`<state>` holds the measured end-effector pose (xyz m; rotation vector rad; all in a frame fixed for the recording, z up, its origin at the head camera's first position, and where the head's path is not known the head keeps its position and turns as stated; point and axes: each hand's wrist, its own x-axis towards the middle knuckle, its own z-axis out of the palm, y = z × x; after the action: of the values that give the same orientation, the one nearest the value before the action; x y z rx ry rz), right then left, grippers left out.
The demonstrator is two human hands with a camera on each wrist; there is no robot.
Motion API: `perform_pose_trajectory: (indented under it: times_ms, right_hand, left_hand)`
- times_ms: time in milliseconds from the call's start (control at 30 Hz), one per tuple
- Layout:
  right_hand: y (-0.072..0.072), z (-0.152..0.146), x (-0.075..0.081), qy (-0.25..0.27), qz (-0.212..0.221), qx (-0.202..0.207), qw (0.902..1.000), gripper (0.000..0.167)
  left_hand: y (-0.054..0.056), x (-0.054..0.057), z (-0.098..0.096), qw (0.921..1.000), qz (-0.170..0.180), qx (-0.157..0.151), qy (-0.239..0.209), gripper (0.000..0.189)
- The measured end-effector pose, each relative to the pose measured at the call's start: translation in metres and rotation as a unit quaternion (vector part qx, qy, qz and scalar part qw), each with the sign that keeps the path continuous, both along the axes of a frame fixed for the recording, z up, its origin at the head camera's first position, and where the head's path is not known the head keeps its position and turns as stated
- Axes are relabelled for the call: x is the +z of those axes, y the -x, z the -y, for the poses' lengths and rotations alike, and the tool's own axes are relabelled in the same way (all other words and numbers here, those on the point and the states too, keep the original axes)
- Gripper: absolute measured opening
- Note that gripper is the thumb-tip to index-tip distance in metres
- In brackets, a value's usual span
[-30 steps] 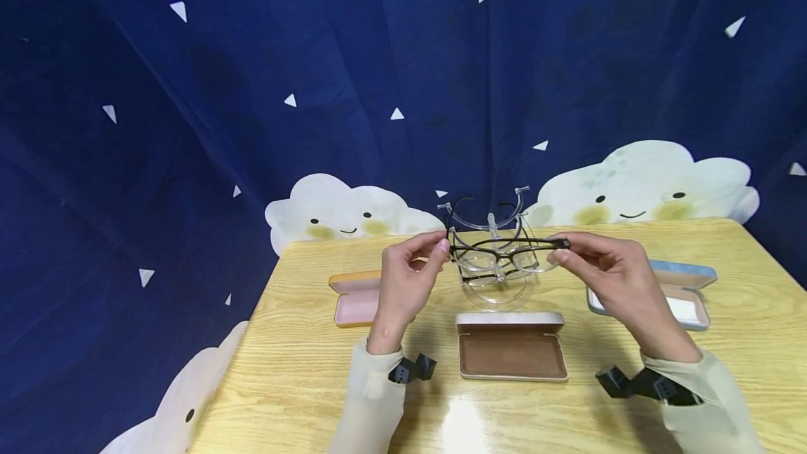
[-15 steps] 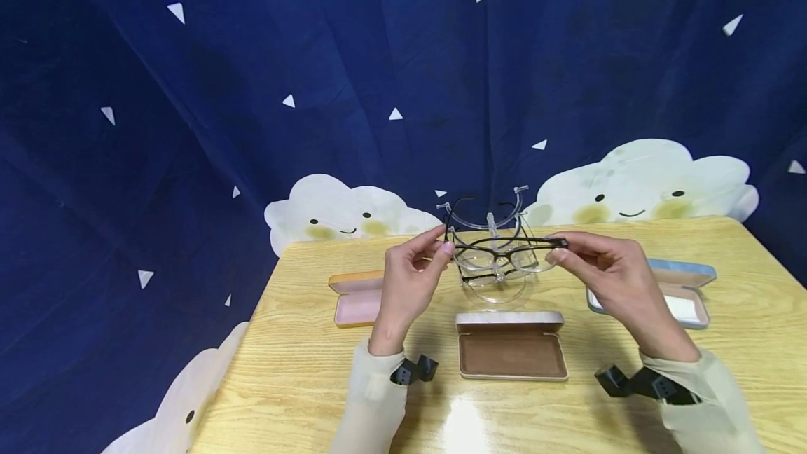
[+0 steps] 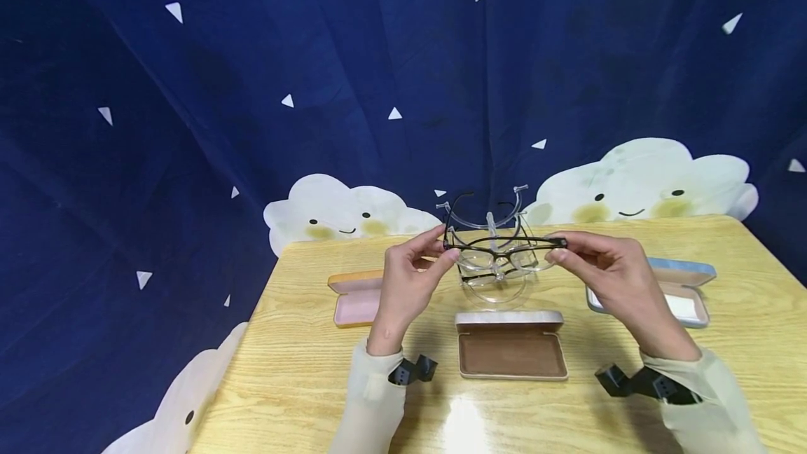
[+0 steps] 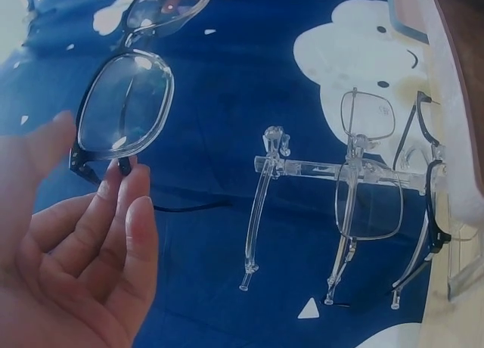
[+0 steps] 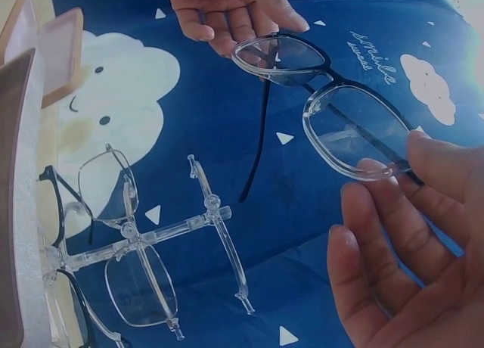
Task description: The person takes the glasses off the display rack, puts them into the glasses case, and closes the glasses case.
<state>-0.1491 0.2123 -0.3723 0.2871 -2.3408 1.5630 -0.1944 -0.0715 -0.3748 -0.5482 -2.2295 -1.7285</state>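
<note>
From where I stand, the clear display stand (image 5: 170, 232) makes the best marker. The glasses (image 5: 333, 79) are in the air on the person's side of it, overlapping it as seen from the person's head. They have a black brow line and black arms, with pale, clear-looking rims beneath and see-through lenses that catch some glare. Their long axis runs left to right, close to level, crossing in front of the stand. The lens fronts face back toward the person. The arm at the left end reaches away toward the curtain (image 3: 378, 54) behind the stand, while the other lies folded across behind the lenses.

The left hand (image 3: 410, 279) pinches the end to the left of the stand, close to the hinge. The right hand (image 3: 621, 286) pinches the opposite end, to the stand's right, between thumb and fingers.

On the stand itself sit a thin-rimmed pair (image 5: 110, 185) and a dark-framed pair (image 4: 435, 212). A brown-lined case (image 3: 513, 356) lies just on the near side of the stand, lid raised; an orange case (image 3: 356, 307) is to its left, and a blue case (image 3: 687, 308) to its right.
</note>
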Motion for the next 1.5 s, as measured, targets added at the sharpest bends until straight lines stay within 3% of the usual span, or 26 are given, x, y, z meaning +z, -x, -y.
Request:
perform_pose_trajectory:
  times_ms: [300,733,1000,1500]
  right_hand:
    - [0.0013,0.0012,0.0004,-0.001,-0.009,0.004,0.9999,0.021]
    - [-0.0018,-0.0007,-0.0005,-0.004,0.018,-0.01,0.9998,0.024]
    - [0.0014,-0.0019,-0.0026,-0.002,0.004,0.006,1.0,0.025]
    - [0.0026,0.0001,-0.0034,-0.002,0.019,-0.009,0.9998,0.03]
  left_hand:
    - [0.0004,-0.0014,0.0007,0.9998,0.015,-0.003,-0.01,0.038]
    - [0.0009,0.0016,0.0,0.9993,0.029,-0.022,-0.009,0.036]
    - [-0.0004,0.0035,-0.0011,0.9978,0.025,-0.056,-0.025,0.024]
    - [-0.0004,0.0014,0.0002,0.9989,0.007,-0.047,-0.007,0.017]
